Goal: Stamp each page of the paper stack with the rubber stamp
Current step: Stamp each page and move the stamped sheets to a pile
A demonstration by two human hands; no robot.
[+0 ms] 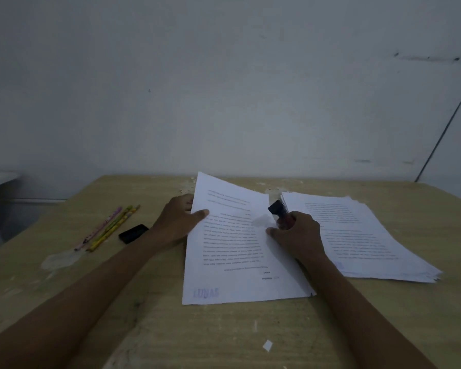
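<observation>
On the wooden table (149, 302) a thick paper stack (362, 235) lies to the right, just beside a single stamped page (234, 262) whose far edge is lifted off the wood and whose near left corner bears a purple mark (206, 292). The left hand (177, 222) pinches that page's left edge, thumb on top; pulled too fast, the sheet could crease or drag across ink that may be wet and smear it. The right hand (297, 235) is curled round the rubber stamp (281, 213), its black base pointing up and away, while a fingertip presses the page; the base could brush paper and leave a stray print. An ink pad (133, 233) and pencils (109, 227) lie well apart to the left.
</observation>
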